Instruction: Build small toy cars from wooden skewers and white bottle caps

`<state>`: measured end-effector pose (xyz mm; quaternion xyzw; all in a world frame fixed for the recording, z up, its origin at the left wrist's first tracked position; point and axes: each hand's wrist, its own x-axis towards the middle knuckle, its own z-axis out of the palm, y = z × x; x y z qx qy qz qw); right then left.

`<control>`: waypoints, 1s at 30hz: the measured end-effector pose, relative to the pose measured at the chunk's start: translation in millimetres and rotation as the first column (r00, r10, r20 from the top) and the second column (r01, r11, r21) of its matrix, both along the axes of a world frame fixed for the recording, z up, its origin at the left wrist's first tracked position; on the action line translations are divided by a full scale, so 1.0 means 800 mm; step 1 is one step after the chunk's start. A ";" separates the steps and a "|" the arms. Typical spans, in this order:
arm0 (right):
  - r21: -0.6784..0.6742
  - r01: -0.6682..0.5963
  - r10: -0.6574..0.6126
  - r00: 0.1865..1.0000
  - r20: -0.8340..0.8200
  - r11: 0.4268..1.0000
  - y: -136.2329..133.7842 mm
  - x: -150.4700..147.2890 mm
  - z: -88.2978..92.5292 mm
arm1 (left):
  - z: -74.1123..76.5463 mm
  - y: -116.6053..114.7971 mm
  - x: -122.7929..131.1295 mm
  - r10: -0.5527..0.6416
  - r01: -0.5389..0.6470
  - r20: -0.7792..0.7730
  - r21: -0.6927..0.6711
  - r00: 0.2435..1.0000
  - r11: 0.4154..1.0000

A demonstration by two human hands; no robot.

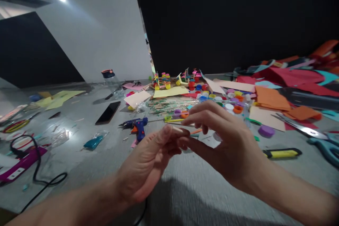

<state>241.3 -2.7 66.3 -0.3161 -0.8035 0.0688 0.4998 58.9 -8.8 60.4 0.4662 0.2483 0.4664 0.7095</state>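
My left hand (pixel 155 155) is closed in a pinch at the centre, thumb on top, on a small pale stick (pixel 179 130); fingers cover part of it. My right hand (pixel 225 141) arches close beside it, its thumb near the left fingertips. Its index finger is raised apart from the thumb, and I see nothing held between them. Just beyond the left hand lies a blue and orange hot glue gun (pixel 139 127). Past both hands are a spread of thin wooden sticks (pixel 169 106) and several coloured bottle caps (pixel 230 106).
Right: yellow utility knife (pixel 283 153), scissors (pixel 315 134), purple cap (pixel 266 131), orange felt sheets (pixel 272 97). Left: phone (pixel 108 113), blue packet (pixel 94 142), purple power strip (pixel 23 164) with a black cable (pixel 37 155). Behind: clear bottle (pixel 112 83), small colourful cap models (pixel 192 79), black panel (pixel 233 21).
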 end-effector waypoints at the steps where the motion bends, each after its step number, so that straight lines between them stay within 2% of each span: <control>1: 0.020 0.007 -0.007 1.000 -0.007 1.000 -0.001 -0.001 0.000 | 0.001 -0.002 0.001 0.004 -0.004 -0.001 0.006 1.000 1.000; 6: 0.100 0.076 -0.079 0.997 0.020 0.992 -0.007 0.004 0.011 | 0.004 -0.002 -0.008 0.080 -0.070 -0.166 0.066 0.983 0.995; 9: 0.081 0.104 -0.110 0.991 0.070 0.991 -0.007 0.016 0.022 | 0.001 0.003 -0.021 0.157 -0.064 -0.359 0.259 0.920 0.964; 12: -0.089 0.056 -0.032 0.966 0.258 0.994 -0.006 0.030 0.023 | -0.011 0.002 -0.033 0.268 0.043 -0.502 0.524 0.823 0.851; 15: -0.264 0.048 0.085 0.879 0.468 0.963 -0.006 0.040 0.003 | -0.029 -0.004 -0.038 0.329 0.262 -0.634 0.656 0.700 0.708; 18: -0.350 0.103 0.130 0.802 0.583 0.931 -0.012 0.046 -0.030 | -0.047 -0.006 -0.036 0.426 0.460 -0.716 0.689 0.553 0.560; 20: -0.391 0.142 0.140 0.781 0.609 0.909 -0.017 0.048 -0.050 | -0.056 -0.004 -0.034 0.461 0.548 -0.744 0.669 0.485 0.503; 24: -0.410 0.130 0.155 0.790 0.593 0.903 -0.021 0.050 -0.073 | -0.071 0.004 -0.034 0.479 0.607 -0.784 0.615 0.396 0.503; 27: -0.413 0.125 0.152 0.805 0.574 0.902 -0.018 0.051 -0.077 | -0.077 0.010 -0.038 0.502 0.613 -0.781 0.612 0.371 0.500; 30: -0.411 0.135 0.141 0.806 0.574 0.902 -0.015 0.053 -0.079 | -0.076 0.012 -0.045 0.520 0.631 -0.773 0.615 0.364 0.473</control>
